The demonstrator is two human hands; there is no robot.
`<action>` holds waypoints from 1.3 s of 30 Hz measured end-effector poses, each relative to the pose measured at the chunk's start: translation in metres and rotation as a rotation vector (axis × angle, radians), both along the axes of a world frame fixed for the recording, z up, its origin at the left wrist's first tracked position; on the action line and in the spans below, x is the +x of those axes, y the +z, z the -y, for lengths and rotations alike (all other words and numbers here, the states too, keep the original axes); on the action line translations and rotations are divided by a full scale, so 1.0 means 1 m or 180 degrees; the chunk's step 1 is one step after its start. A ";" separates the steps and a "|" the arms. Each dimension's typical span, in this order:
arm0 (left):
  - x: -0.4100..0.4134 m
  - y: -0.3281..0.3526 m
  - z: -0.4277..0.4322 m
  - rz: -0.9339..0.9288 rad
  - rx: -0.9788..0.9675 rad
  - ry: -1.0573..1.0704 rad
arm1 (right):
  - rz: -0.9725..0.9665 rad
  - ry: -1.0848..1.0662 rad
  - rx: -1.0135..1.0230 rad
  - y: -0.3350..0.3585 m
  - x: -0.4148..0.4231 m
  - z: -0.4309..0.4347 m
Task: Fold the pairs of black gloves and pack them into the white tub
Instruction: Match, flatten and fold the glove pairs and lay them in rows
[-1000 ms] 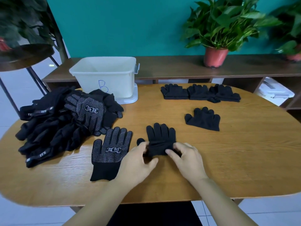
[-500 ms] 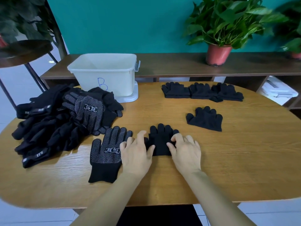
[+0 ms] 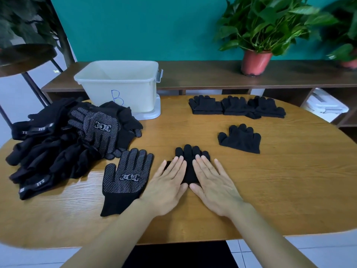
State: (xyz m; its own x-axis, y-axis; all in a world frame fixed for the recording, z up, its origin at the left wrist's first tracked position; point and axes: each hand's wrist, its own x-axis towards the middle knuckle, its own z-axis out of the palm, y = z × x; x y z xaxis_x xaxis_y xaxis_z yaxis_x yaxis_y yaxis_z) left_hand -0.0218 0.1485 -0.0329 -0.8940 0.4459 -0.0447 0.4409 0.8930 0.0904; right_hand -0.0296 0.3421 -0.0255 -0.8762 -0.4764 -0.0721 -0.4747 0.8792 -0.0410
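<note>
A folded black glove [image 3: 190, 161] lies at the table's near middle. My left hand [image 3: 168, 182] and my right hand [image 3: 211, 182] press flat on it side by side, fingers straight, so only its fingertips and a middle strip show. A dotted black glove [image 3: 125, 176] lies flat just left of my left hand. A pile of unfolded black gloves [image 3: 63, 144] covers the table's left. One folded pair [image 3: 240, 139] sits to the right, and three folded pairs [image 3: 236, 106] line the far edge. The white tub [image 3: 121, 88], marked B, stands at the back left.
The wooden table [image 3: 289, 180] is oval, with its front edge close to me. Behind it runs a low dark shelf [image 3: 212, 74] bearing a potted plant [image 3: 257, 60]. A white lid [image 3: 152, 113] lies under the tub. A dark stand [image 3: 29, 60] is at far left.
My hands stopped pinching the folded glove's cuff end and spread flat on top of it, fingers straightening and sliding forward over it.
</note>
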 end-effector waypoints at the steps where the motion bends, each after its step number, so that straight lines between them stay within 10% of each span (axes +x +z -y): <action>1: -0.001 -0.001 0.002 -0.0001 -0.0052 -0.0032 | 0.0014 -0.0018 0.0115 0.001 -0.001 -0.004; 20: -0.030 0.019 0.020 0.0680 0.0981 0.0082 | -0.1157 -0.0088 -0.0445 0.001 -0.024 0.019; 28: -0.012 0.008 -0.002 -0.0912 0.0636 -0.0052 | -0.1570 -0.0159 -0.0730 -0.002 -0.025 0.016; 39: -0.053 0.067 -0.051 -0.1460 0.0453 -0.0264 | -0.2136 -0.0277 -0.0833 0.046 -0.045 -0.037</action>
